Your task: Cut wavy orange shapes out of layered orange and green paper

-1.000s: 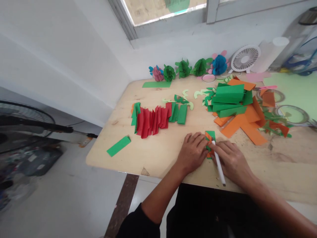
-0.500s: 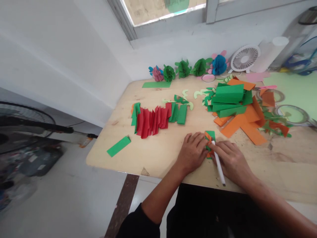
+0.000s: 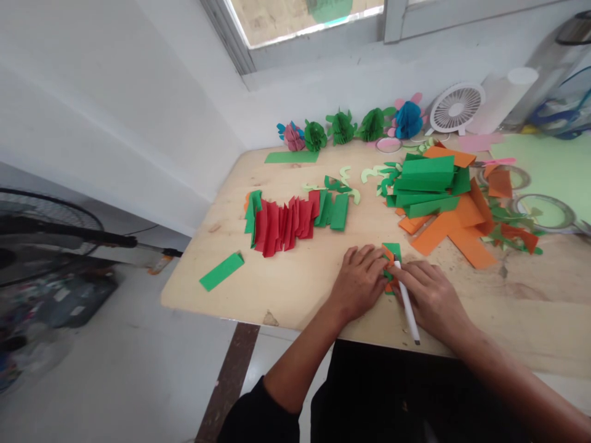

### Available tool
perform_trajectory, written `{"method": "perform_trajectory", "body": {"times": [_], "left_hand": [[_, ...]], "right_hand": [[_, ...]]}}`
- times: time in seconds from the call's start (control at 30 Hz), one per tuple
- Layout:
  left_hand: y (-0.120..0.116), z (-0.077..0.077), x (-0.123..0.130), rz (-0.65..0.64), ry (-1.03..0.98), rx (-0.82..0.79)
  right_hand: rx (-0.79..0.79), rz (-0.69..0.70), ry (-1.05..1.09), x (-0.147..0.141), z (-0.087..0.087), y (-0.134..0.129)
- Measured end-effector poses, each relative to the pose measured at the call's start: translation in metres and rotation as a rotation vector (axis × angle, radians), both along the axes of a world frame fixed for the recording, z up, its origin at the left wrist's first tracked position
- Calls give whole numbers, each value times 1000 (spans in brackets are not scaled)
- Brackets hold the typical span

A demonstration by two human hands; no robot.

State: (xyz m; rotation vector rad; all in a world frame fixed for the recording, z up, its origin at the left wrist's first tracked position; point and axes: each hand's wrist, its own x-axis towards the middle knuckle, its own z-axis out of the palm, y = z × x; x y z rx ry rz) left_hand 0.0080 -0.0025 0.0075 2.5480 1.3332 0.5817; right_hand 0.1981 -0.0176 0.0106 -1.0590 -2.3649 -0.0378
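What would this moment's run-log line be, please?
left hand: on green-and-orange paper | right hand: holding white pen | left of hands: red folded papers

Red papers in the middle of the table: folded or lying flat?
Folded. The red papers show sharp creases and raised edges, packed in a ridged row on the table. How many pieces there are, I cannot tell.
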Motion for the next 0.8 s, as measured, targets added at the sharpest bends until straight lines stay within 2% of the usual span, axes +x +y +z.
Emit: {"method": "perform_trajectory", "body": {"times": [0.5,0.8], "left_hand": [[6,11,-4,-17,-61,-211],[6,8,-6,-39,-62,-175]], "right_hand": [[-8,-7,-7,0,4,2],[-19,-20,-19,-2,7,1]]}}
